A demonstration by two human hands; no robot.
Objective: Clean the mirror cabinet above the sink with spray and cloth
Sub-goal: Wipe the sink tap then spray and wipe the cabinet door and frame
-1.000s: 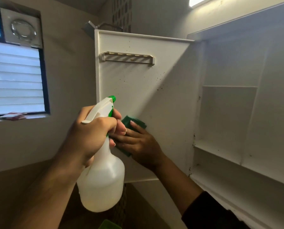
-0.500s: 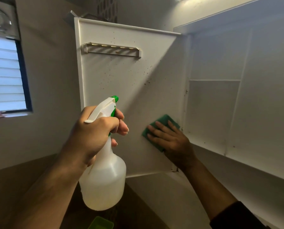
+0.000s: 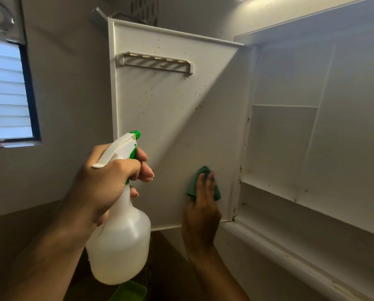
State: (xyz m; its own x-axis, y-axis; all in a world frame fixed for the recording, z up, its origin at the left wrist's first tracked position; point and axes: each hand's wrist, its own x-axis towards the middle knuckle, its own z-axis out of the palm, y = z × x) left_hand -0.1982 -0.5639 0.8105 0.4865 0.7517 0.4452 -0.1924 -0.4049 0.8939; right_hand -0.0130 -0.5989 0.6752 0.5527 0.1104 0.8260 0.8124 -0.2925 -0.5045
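The green cloth (image 3: 203,185) lies flat against the inner face of the open cabinet door (image 3: 171,131), low on the panel and close to its hinged edge. The right hand (image 3: 201,216) presses it there with fingers straight and spread upward over the fabric, the palm below the cloth near the door's bottom edge. To the left of that hand, and apart from it, the left hand (image 3: 108,183) is wrapped round the neck of a white spray bottle (image 3: 118,242), fingers curled at the trigger below the green nozzle, which points toward the door. Above both hands the panel carries brown specks and a slotted white rack (image 3: 155,63). To the right of the right hand the cabinet (image 3: 312,148) stands open, its shelves bare, with dark grime along the hinge side. Far left of the left hand is a window (image 3: 5,92) with slatted blinds; below the bottle sits a green container (image 3: 129,291).
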